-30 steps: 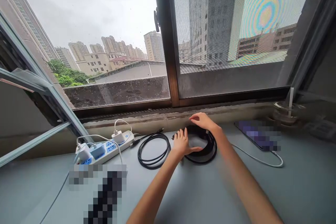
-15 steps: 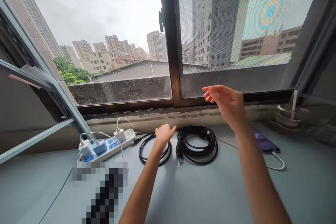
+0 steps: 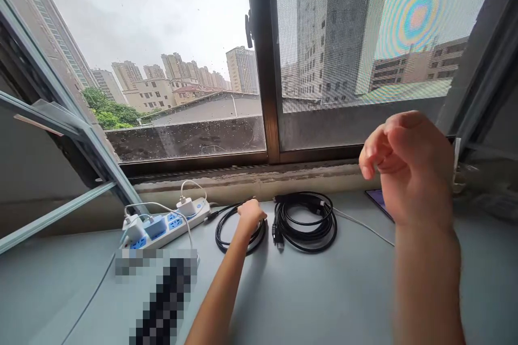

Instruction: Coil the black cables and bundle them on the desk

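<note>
My left hand [image 3: 251,214] is over the far right side of a small coil of thin black cable [image 3: 218,234] lying on the grey-blue desk. Its fingers are closed round the cable there, though the fingertips are mostly hidden behind the hand. Just to the right rests a larger, thicker coil of black cable [image 3: 332,234], with its dark plugs on the left side; neither hand touches it. My right hand [image 3: 408,170] is raised above the desk at the right, close to the camera. Loosely curled fingers and a separate thumb show, with nothing visible between them.
A white power strip [image 3: 201,214] with white chargers and cords stands at the left. A phone [image 3: 378,200], partly behind my right hand, lies at the right with a white cable. A metal frame [image 3: 117,188] leans at the left. A window [image 3: 194,159] runs along the back.
My right hand has moved right and nearer the camera, its fingers curling more. My left hand has stayed at the small coil, its thumb and fingers drawing in.
</note>
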Demonstrator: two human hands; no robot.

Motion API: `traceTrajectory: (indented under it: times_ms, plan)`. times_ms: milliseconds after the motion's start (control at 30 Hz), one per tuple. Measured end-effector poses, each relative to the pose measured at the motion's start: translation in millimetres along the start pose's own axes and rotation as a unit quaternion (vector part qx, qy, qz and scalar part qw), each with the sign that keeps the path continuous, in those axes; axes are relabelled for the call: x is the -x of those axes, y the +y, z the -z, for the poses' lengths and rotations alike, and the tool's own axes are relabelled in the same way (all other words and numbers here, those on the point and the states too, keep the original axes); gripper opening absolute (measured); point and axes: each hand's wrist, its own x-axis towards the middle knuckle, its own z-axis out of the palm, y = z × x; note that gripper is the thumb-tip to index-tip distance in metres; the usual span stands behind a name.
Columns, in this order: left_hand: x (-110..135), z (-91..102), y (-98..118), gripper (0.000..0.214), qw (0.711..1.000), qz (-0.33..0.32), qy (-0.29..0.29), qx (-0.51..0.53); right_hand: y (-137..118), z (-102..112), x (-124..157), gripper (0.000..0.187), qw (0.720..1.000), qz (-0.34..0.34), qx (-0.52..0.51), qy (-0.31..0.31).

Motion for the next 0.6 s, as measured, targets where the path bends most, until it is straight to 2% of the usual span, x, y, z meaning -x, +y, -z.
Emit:
traceTrajectory:
  times_ms: [167,300,433,533,600]
  plan:
    - [12.2,13.1,14.6,0.037,0.998,-0.018,0.055,-0.001,-14.0,-1.4,6.4,0.03,1.0,0.01,-0.015,0.001]
    - [20.1,19.9,22.6,0.039,0.995,-0.05,0.081,0.015,-19.1,0.9,5.7,0.032,0.999,0.0,0.006,0.054]
    - [14.8,13.2,18.2,0.029,0.996,-0.054,0.07,0.02,-24.7,0.5,0.9,0.039,0.993,0.001,-0.013,0.119]
    - [5.1,2.4,13.0,0.022,0.995,-0.07,0.062,0.026,-7.5,6.4,-7.2,0.041,0.992,0.009,-0.016,0.125]
    - [-0.8,-3.7,11.7,0.023,0.994,-0.086,0.067,0.029,22.1,15.6,-13.2,0.038,0.992,-0.035,0.053,0.109]
